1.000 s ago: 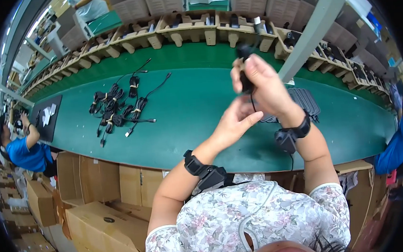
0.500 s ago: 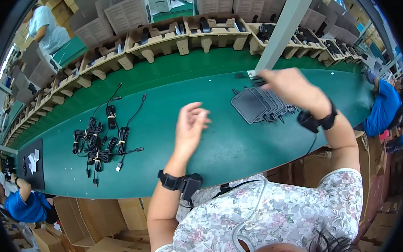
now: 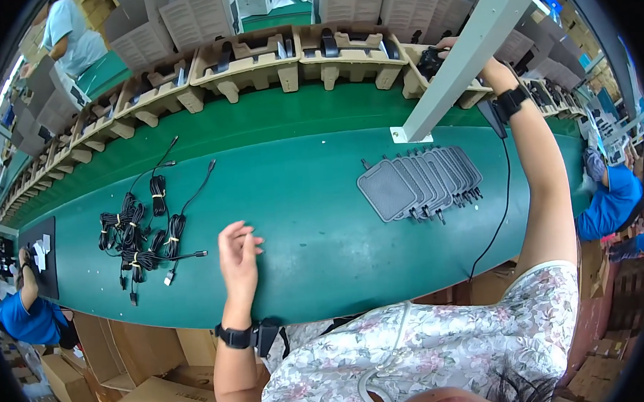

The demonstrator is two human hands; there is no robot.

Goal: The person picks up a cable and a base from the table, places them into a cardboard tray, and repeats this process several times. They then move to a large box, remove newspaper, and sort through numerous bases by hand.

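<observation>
My left hand (image 3: pixel 239 261) hovers over the green table with its fingers loosely bent and apart, holding nothing. To its left lies a heap of black cables (image 3: pixel 133 231), coiled and tied with pale bands. My right arm reaches to the far side, and my right hand (image 3: pixel 493 74) is partly hidden behind the grey post. Its fingertips show at the post's left side, closed on a small black bundle (image 3: pixel 429 62) at an open box's tray; its kind cannot be made out. A fanned row of flat dark-grey panels (image 3: pixel 389 189) with small connectors lies nearer on the table.
A grey metal post (image 3: pixel 468 52) slants up from the table. Open boxes with brown moulded trays (image 3: pixel 244 77) line the raised far ledge. A black mat (image 3: pixel 46 266) lies at the left end. Other people (image 3: pixel 30 314) sit at both ends. A wrist-strap cord (image 3: pixel 502 223) hangs beside my right arm.
My right hand has moved from above the grey panels up and away to the tray behind the post, carrying the black bundle. My left hand has moved left and nearer to me.
</observation>
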